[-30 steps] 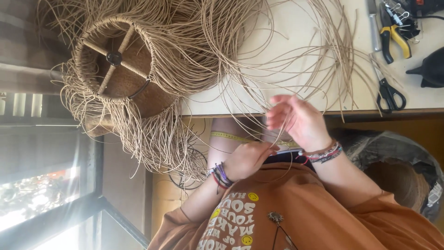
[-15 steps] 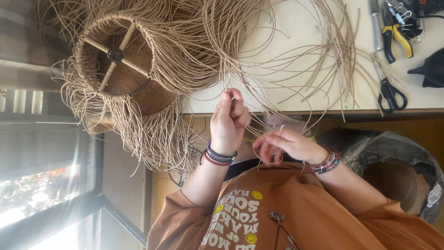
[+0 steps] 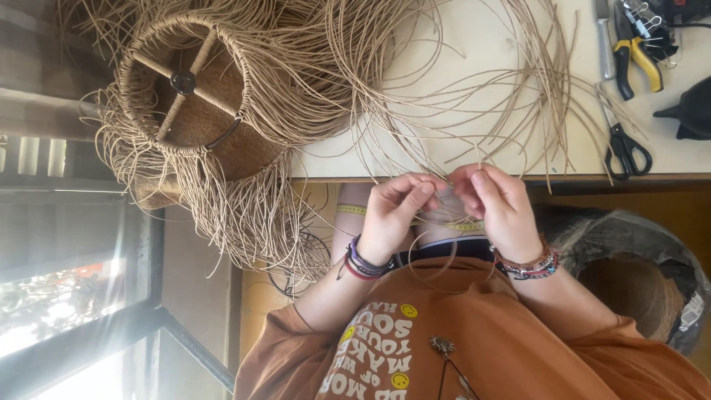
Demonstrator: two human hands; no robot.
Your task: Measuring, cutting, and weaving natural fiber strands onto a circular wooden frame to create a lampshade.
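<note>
both hands are up at the table edge now, working one thin cord out of the loose fan spread over the tabletop, so this looks like the sorting or threading step, and the next move would call for keeping that single strand apart from its neighbours. the left hand and right hand are curled, fingertips pinching the cord between them, while the half-woven basket lies on its side well apart, and scissors and pliers sit untouched.

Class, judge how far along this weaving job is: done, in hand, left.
Done: the round frame has sides that look woven. In hand: left hand and right hand pinch one strand at the table edge. Left: many loose strands trail from the frame, unwoven.
</note>
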